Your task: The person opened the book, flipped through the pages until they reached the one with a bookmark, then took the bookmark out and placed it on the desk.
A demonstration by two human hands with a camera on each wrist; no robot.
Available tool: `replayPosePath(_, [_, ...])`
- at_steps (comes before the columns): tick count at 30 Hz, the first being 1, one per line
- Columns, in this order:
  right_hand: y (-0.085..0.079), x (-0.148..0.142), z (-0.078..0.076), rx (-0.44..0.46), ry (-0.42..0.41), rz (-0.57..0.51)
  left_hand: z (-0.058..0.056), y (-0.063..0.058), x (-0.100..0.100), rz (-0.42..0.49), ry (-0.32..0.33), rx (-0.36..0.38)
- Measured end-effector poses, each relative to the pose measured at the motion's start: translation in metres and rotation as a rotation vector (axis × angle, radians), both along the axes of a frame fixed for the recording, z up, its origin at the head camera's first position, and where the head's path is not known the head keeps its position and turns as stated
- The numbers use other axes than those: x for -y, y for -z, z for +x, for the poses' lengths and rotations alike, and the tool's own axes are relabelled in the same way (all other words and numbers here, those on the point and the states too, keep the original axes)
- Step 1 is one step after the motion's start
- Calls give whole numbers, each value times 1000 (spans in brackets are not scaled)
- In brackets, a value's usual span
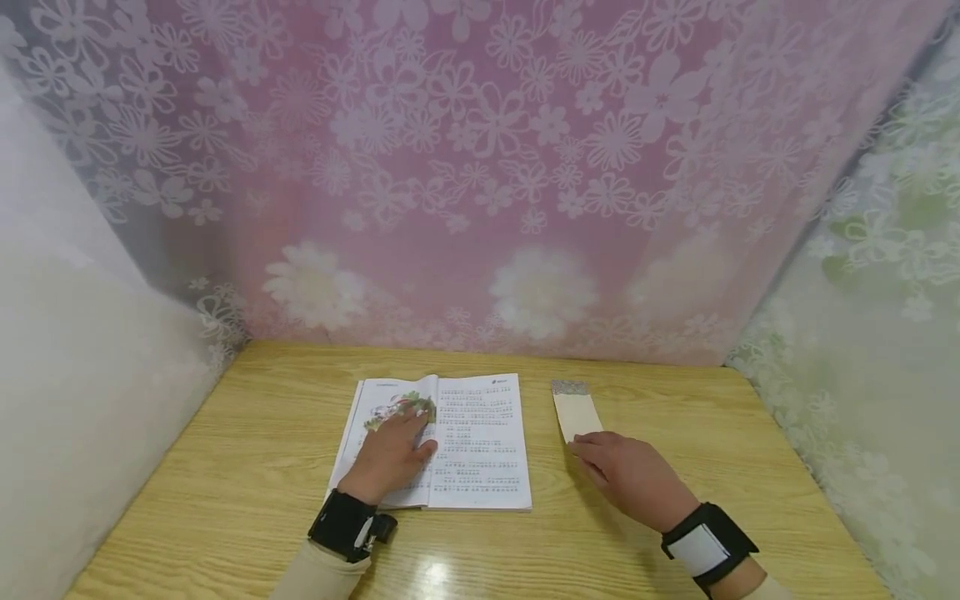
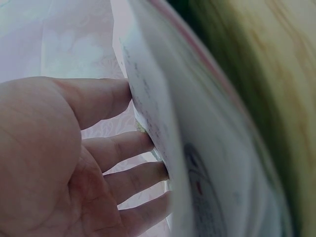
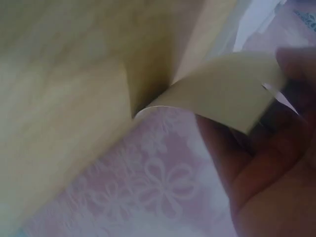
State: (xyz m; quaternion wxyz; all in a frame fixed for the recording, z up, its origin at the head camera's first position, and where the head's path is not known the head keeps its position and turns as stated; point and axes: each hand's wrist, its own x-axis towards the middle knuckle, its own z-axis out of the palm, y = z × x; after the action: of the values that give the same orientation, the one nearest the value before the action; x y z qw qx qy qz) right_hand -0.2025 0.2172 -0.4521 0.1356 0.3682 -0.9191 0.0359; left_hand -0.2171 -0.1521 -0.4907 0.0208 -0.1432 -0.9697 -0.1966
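An open book (image 1: 483, 450) lies on the table, its left page carrying a coloured picture and text, its right page mostly text. My left hand (image 1: 392, 454) rests on the left page with extended fingers over the picture; the left wrist view shows those fingers (image 2: 136, 185) touching the paper. To the right of the book is a cream paper slip (image 1: 577, 412) with a speckled grey band at its far end. My right hand (image 1: 633, 475) pinches the slip's near end. Up close, the slip (image 3: 222, 91) bends in a curve from the thumb and fingers towards the table.
The wooden table (image 1: 247, 450) runs back to a pink flowered curtain (image 1: 487, 208). Pale flowered cloth hangs at the left (image 1: 82, 350) and right (image 1: 870, 383) sides. Black bands are strapped round both wrists.
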Motion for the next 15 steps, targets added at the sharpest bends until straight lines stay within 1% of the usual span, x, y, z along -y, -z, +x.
replayPosePath(4, [14, 4, 4, 123, -13, 52, 0, 0, -1, 8, -9, -5])
replayPosePath(6, [18, 5, 7, 163, -8, 44, 0, -1, -1, 12, -15, -2])
replayPosePath(8, [22, 6, 8, 185, 0, 16, 0, -1, -1, 13, -18, -1])
replayPosePath(11, [26, 9, 10, 174, 9, -34, 0, -1, -2, 9, -17, 2])
replayPosePath(15, [30, 22, 11, 118, -10, -82, 0, 0, -1, 19, -6, 9])
